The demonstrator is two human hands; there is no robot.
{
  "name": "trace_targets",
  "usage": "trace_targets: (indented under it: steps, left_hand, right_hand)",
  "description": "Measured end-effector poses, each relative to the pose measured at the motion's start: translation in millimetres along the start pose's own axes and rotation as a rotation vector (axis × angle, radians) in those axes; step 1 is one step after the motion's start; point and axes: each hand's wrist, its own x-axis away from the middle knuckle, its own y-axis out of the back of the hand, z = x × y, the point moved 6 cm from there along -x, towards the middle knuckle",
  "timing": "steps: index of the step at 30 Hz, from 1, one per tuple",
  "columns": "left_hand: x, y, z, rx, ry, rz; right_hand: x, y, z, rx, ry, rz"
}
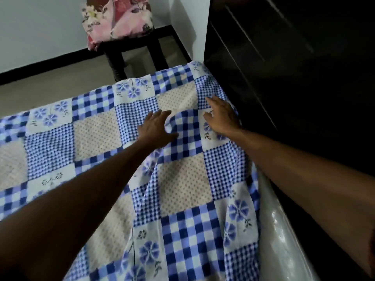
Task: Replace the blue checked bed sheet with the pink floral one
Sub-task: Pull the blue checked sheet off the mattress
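The blue checked bed sheet [97,142] covers the bed, with patches of checks, dots and blue flowers. It is rumpled into a raised fold between my hands. My left hand [155,126] lies flat on the sheet, fingers spread, left of the fold. My right hand [222,116] rests with fingers apart on the sheet near the bed's far right corner. Neither hand holds cloth. The pink floral sheet [116,19] sits bundled on a dark stool beyond the bed.
The dark stool [134,53] stands on the pale floor [50,82] just past the bed's far edge. A dark wardrobe [284,67] runs along the right side. The bed's glossy white edge [284,230] shows at the lower right. White walls stand behind.
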Motion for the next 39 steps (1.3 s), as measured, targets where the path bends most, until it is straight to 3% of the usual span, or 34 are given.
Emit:
trace_targets:
  steps: [3,7,18,21,24,26,29,33,35,37,39]
  left_hand:
    - [-41.2,-3.5,-6.3,-0.045,0.075,0.069]
    - [-77.0,-32.2,6.3,0.062,0.178,0.182]
    - [-106.5,-45.5,15.1,0.097,0.150,0.236]
    - [-97.8,-39.9,10.9,0.155,0.187,0.233]
    - [-96.6,-40.7,10.8,0.193,0.174,0.194]
    - [-95.3,-41.1,12.9,0.210,0.166,0.167]
    - [-91.5,-36.1,13.4,0.224,0.150,0.110]
    - [-58.4,-16.7,34.4,0.488,0.126,-0.264]
    - [-28.0,-11.9,57.4,0.604,0.144,-0.370]
    - [0.2,-7.8,72.2,0.552,0.033,-0.445]
    - [28.7,-0.7,70.9,0.383,-0.186,-0.482]
  right_hand:
    - [-40.8,3.0,-0.4,0.013,0.020,-0.079]
    - [-93.8,12.7,6.1,0.115,0.056,-0.129]
    - [-166.6,-19.2,13.8,0.280,-0.107,0.138]
    - [-161.6,-23.1,19.7,0.347,-0.099,-0.079]
    - [-143.4,-12.8,25.4,0.318,-0.019,-0.275]
    - [-131.7,-7.3,30.2,0.223,-0.002,-0.278]
    - [-100.4,-17.5,50.4,0.122,0.004,-0.180]
    - [-16.9,-44.1,81.3,0.115,0.052,-0.040]
    - [21.1,-53.3,84.1,0.024,0.018,0.044]
    - [58.0,-59.8,96.7,-0.040,0.079,0.166]
    - [89.7,-69.4,114.7,-0.079,0.188,0.301]
